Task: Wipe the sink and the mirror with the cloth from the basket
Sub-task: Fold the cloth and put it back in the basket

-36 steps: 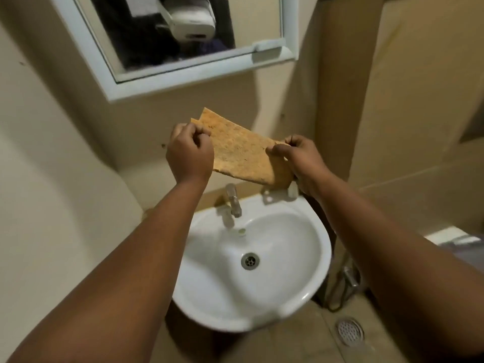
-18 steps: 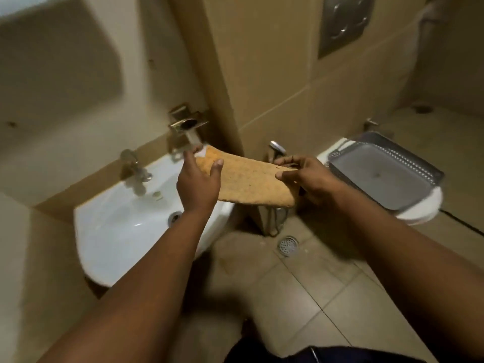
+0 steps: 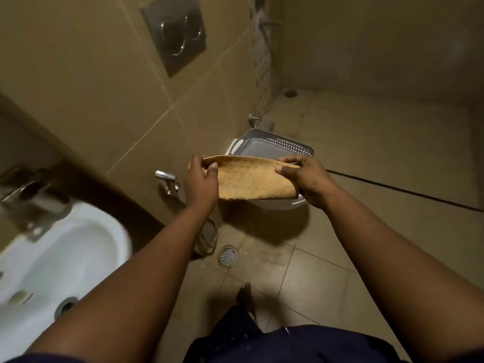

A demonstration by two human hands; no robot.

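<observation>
An orange cloth (image 3: pixel 251 179) is stretched flat between both hands at chest height. My left hand (image 3: pixel 200 183) pinches its left end and my right hand (image 3: pixel 305 176) pinches its right end. Just behind the cloth a grey perforated basket (image 3: pixel 277 146) rests on the closed white toilet (image 3: pixel 275 204), partly hidden by the cloth. The white sink (image 3: pixel 60 260) with its metal tap (image 3: pixel 34 197) lies at the lower left, well apart from the cloth. The mirror is out of view.
A steel flush plate (image 3: pixel 175 32) is set in the tiled wall above. A bidet sprayer (image 3: pixel 167 180) hangs left of the toilet. A round floor drain (image 3: pixel 228 255) sits in the tiled floor. My dark trousers (image 3: pixel 262 341) and foot show below.
The view has swung right, from the mirror and sink to the toilet. Both hands have carried the cloth away from the sink to just in front of the basket.
</observation>
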